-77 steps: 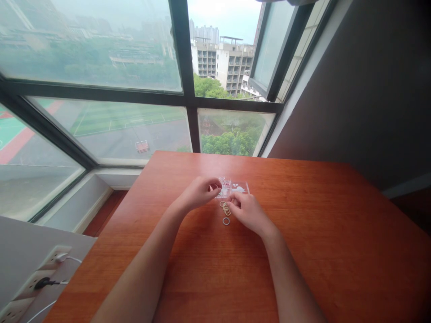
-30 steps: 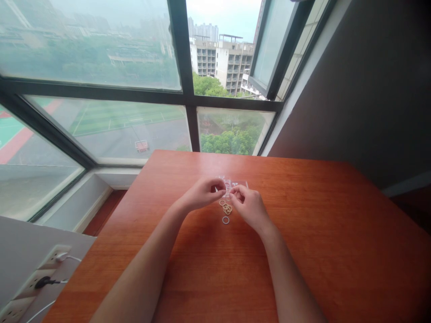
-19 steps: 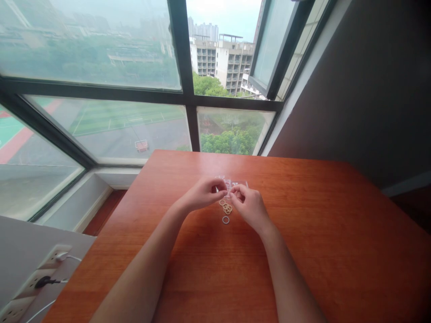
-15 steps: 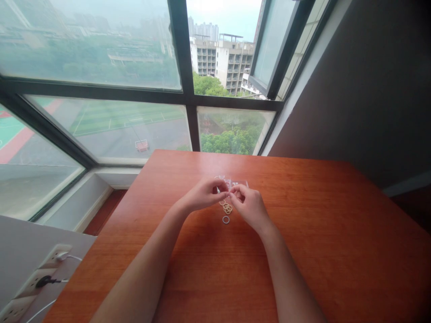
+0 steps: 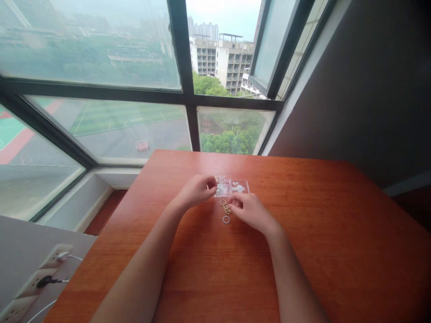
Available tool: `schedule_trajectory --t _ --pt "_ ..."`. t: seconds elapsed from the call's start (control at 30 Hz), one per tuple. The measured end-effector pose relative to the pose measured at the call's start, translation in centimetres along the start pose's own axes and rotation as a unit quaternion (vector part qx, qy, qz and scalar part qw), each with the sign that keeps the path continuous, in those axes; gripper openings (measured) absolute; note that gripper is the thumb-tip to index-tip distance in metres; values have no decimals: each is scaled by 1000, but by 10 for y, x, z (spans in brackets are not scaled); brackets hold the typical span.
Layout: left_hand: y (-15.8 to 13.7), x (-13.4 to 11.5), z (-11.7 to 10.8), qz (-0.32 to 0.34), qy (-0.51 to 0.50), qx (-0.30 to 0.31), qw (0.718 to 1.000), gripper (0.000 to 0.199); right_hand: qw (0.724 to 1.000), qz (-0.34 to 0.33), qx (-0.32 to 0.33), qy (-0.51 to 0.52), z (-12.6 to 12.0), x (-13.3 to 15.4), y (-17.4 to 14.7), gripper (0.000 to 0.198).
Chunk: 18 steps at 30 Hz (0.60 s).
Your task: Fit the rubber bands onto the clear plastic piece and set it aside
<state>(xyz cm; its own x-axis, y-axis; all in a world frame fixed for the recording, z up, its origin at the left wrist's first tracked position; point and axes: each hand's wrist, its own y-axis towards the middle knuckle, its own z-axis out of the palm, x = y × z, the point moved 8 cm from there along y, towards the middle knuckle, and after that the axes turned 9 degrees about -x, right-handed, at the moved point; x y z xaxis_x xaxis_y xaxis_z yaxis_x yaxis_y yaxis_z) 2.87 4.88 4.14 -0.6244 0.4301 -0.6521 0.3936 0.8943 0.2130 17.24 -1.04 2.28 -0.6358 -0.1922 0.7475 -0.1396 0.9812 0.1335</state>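
My left hand [image 5: 199, 190] is closed in a pinch at the left side of a clear plastic box [image 5: 248, 187] with its lid folded open. A greyish ring [image 5: 218, 190] shows right at its fingertips; whether they grip it is unclear. My right hand [image 5: 251, 207] has its fingers drawn together just below the box, beside a small cluster of pale yellow rings [image 5: 227, 209]. What those fingers hold, if anything, is hidden. One grey-white ring [image 5: 226, 220] lies apart, nearer to me, and a pale ring [image 5: 222, 202] lies at the cluster's far end.
The reddish-brown wooden table [image 5: 319, 224] reaches to a dark-framed window [image 5: 188, 99]. A white shape [image 5: 239, 189] shows on the box's right part. At lower left, wall sockets [image 5: 33, 282] carry plugged cables beside the table edge.
My hands have parted from where their fingertips met. The left went left to the box's side, the right slightly down toward the yellow rings. More of the clear box now shows.
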Motion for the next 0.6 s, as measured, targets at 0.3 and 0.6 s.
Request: schedule_trajectory --t 0.3,0.6 --pt "0 10 -7 -35 58 -37 997 19 995 -21 95 -34 22 5 -10 17" --pt "0 5 -4 -13 57 -23 998 20 984 -12 123 -129 26 4 -10 12"
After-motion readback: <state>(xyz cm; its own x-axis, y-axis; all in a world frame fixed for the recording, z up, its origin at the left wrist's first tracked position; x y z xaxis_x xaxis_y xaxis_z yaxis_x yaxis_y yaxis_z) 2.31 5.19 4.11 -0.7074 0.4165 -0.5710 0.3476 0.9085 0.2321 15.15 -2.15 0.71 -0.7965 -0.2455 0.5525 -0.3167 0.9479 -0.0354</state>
